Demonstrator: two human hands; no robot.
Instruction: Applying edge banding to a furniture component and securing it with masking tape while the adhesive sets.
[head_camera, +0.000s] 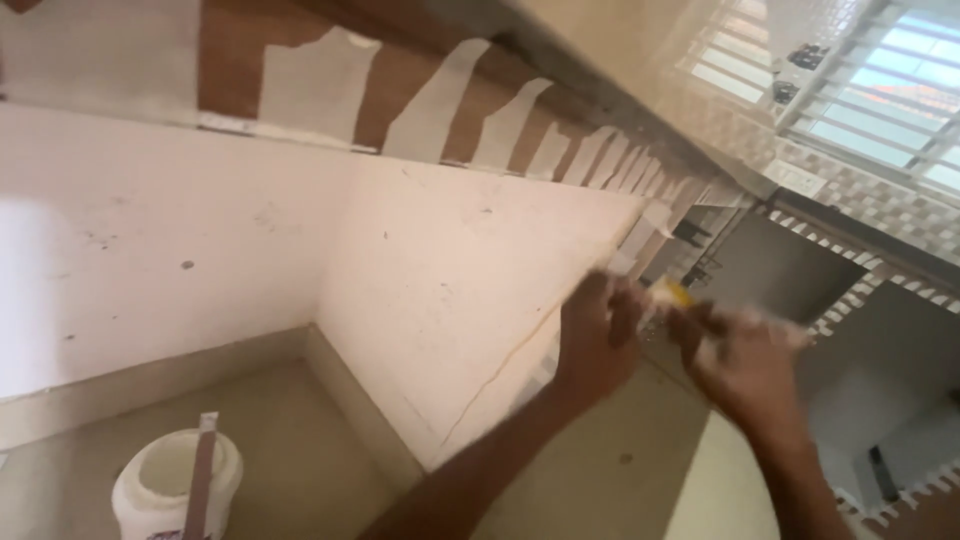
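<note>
A white tub (175, 485) with a stick sits low beside me. My left hand (595, 340) presses the white panel's edge (600, 275), fingers curled; my right hand (745, 365) clenches a yellow-handled tool (678, 295) there. Trimming seems underway; steady pressure comes next.

Matt scuffed white panel (470, 290), wood edge (400, 85), paper tape strips (435, 100), plastic tub (150, 485)

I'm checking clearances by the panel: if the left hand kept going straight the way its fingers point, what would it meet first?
Probably the taped front edge of the white panel, which the left hand already nearly touches; depth is blurred.
</note>
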